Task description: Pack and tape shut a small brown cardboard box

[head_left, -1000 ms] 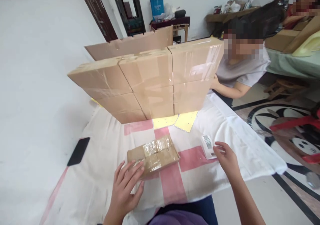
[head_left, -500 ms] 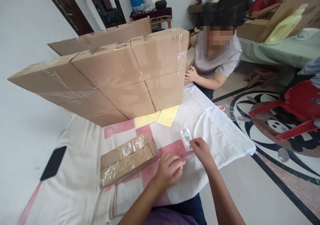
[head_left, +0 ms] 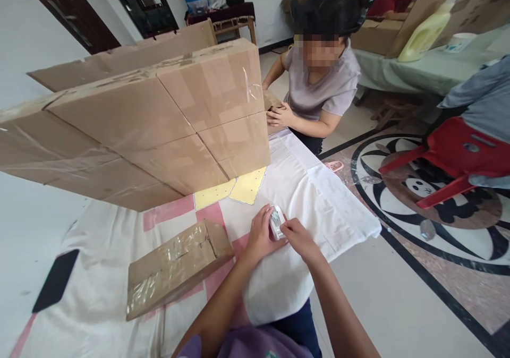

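A small white case-like object [head_left: 276, 221] with a greyish window on its upper face is at the front of the cloth-covered table; its exact kind is unclear. My left hand [head_left: 261, 236] curls around its left side, thumb beneath the near end. The closed fingers of my right hand [head_left: 298, 237] grip its lower right edge. To the left of my hands lies a taped cardboard box [head_left: 175, 267], touched by neither. Two yellow dotted sheets [head_left: 247, 186] lie partly under the tall cardboard wall.
A tall cardboard partition [head_left: 215, 119] stands across the table [head_left: 334, 209]. Beyond its right end, a person's hand [head_left: 281, 114] rests on a cardboard box. A black phone-like slab [head_left: 56, 281] lies far left. A red chair [head_left: 470, 145] stands right.
My left hand has moved up and right from beside the box and closed around the white object. My right hand stays at its edge. The view has shifted right.
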`<state>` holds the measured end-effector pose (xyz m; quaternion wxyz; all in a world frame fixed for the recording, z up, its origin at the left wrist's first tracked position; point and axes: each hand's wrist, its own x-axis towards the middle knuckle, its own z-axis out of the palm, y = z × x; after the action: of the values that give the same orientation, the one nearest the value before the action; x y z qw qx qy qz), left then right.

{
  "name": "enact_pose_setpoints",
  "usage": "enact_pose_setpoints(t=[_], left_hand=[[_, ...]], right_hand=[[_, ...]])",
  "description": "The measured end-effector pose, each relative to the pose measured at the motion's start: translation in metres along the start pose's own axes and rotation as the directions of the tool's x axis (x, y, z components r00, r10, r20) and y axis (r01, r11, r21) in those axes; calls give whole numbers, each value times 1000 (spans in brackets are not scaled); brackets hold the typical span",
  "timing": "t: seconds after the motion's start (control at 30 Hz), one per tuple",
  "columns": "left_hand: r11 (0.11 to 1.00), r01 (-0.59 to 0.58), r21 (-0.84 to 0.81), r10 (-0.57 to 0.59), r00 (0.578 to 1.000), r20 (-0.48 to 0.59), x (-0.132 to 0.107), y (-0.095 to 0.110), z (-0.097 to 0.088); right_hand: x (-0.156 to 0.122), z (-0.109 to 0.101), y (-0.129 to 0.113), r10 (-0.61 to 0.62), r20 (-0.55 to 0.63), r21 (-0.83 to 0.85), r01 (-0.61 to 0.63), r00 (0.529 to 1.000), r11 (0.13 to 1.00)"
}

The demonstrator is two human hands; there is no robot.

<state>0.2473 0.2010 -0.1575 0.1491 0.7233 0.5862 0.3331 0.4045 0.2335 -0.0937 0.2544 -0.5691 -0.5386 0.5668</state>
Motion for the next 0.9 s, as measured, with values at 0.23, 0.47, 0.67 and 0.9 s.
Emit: enact_pose_setpoints(t=[0.23,0.47,0.67,0.9], left_hand=[[1000,24,-4,-24,999,-35,2,4,-4],[999,19,-42,-20,1000,-16,4,8,-9],[998,-2,-69,0,1000,-30,5,8,-14],[994,-50,-100,44,997,-62,2,5,-14]], right_hand=[[-17,-7,-10,40,25,-2,-40,999,999],[-37,-2,5,78,-18,-102,-79,997,992],[-34,14,29,10,-96,-144,-24,995,989],[-36,10,44,-129,-74,-210,111,989,971]])
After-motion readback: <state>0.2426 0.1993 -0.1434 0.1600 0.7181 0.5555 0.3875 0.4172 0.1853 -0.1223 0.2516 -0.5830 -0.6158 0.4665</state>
